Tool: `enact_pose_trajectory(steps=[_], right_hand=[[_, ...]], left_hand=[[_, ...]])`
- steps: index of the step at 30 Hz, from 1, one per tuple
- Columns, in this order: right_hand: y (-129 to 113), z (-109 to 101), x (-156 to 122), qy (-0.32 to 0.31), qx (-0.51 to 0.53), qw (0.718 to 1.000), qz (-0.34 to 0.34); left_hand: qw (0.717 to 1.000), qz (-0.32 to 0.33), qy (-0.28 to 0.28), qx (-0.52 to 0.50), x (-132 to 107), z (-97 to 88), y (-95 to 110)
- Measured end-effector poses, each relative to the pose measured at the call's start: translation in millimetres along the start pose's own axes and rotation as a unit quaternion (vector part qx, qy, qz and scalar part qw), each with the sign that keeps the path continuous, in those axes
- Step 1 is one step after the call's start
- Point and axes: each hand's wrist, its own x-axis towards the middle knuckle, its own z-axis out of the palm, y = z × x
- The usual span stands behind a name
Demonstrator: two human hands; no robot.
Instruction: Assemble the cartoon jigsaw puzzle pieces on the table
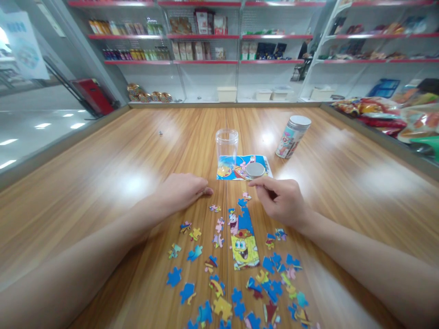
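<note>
My left hand (185,188) rests on the table with its fingers curled and nothing visible in it. My right hand (279,196) is closed too, its index fingertip at the lower edge of a blue picture sheet (240,161), close to a round silver lid (255,170). No piece shows in its fingers. Between my forearms lies a partly joined cartoon jigsaw puzzle (244,246) with a yellow square face and a pink character. Loose puzzle pieces are spread around it, including a blue one (174,277), a yellow one (222,308) and a pink one (220,224).
A clear plastic jar (227,144) stands on the sheet's left part. Further right is a printed can (292,137) with a silver top. Stocked shelves (206,36) line the back wall. Snack bags (377,114) lie beyond the table's right edge; a red cart (92,96) stands left.
</note>
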Motion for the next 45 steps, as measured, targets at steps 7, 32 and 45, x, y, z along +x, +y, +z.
enact_pose_trajectory(steps=[7,32,45], right_hand=[[3,-1,0,-0.016,0.009,1.000,0.000],[-7,-2,-4,-0.261,0.054,0.950,-0.165],[-8,-3,-4,-0.265,0.050,0.950,-0.159]], left_hand=[[0.998,0.045,0.005,0.049,-2,6.7,2],[0.966,0.197,-0.154,-0.071,-18,-16.0,48],[0.966,0.173,-0.174,-0.085,-16,-17.7,51]])
